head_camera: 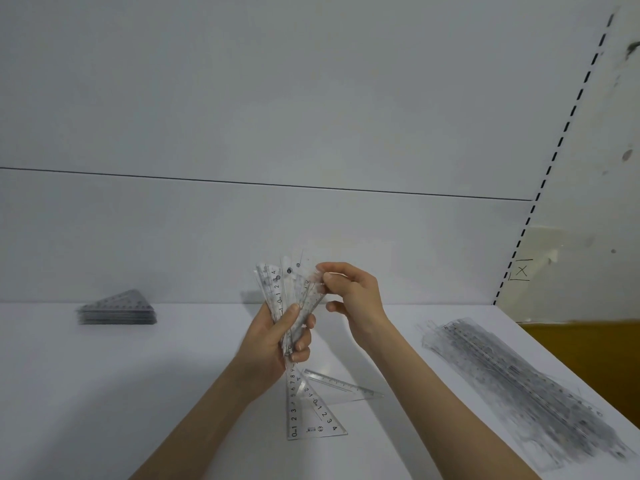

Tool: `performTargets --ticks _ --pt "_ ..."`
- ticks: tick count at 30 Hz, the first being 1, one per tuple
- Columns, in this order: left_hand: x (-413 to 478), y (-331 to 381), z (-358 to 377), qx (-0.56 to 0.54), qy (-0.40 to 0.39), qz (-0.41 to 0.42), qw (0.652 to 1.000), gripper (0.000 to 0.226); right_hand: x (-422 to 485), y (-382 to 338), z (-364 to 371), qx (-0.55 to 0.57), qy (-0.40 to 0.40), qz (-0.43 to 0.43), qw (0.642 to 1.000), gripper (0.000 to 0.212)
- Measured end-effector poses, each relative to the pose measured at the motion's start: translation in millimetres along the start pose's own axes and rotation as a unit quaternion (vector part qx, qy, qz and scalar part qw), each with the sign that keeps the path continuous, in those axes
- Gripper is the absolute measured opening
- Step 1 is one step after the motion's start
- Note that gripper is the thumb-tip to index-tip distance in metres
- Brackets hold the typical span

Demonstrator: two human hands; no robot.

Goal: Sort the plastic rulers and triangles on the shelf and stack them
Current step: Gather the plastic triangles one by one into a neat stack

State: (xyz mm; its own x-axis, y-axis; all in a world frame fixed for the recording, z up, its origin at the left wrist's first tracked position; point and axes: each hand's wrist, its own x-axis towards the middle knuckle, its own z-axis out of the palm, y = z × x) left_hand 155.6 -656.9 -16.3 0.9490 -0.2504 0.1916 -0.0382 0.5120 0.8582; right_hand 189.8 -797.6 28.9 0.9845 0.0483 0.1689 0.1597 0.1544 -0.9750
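**Forearms in from 6 o'clock, both hands on a fanned bundle**

Left hand (pixel 273 337) grips the bundle (pixel 280 289) of clear plastic rulers and triangles with black scales, fingers curled round its lower end. It is held above shelf centre, fanned, long axis toward 12 o'clock. Right hand (pixel 353 299) pinches the fan's top edge, thumb against forefinger. Two loose triangles (pixel 311 417) lie flat at 6 o'clock. Neat triangle stack (pixel 117 310) at 9 o'clock. Ruler pile (pixel 519 386) at 4 o'clock, running 11 to 5. Shelf (pixel 138 393) is white, with a white back panel (pixel 242 98) and a slotted upright (pixel 568 123) at 2 o'clock.
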Motion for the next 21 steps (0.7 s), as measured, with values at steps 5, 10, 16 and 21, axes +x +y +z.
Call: performTargets --ticks 5,10,16,21 --pt "-2.3 3.1 0.2 -0.018 -0.004 -0.011 1.0 0.041 1.7 0.5 -2.2 0.005 -0.006 -0.015 1.0 0.024" --pt "-5.1 1.3 -2.5 -0.003 -0.002 -0.028 1.0 0.031 4.0 -6.7 -6.2 -0.03 -0.042 -0.052 0.997 0.018" --pt "-3.5 0.3 0.2 0.009 -0.001 -0.022 1.0 0.033 5.0 -14.1 -10.8 -0.11 -0.09 -0.039 0.989 0.024" --pt "-1.7 -0.8 0.6 0.015 0.004 -0.029 0.999 0.039 6.6 -12.7 -11.5 -0.162 -0.108 -0.01 0.981 0.044"
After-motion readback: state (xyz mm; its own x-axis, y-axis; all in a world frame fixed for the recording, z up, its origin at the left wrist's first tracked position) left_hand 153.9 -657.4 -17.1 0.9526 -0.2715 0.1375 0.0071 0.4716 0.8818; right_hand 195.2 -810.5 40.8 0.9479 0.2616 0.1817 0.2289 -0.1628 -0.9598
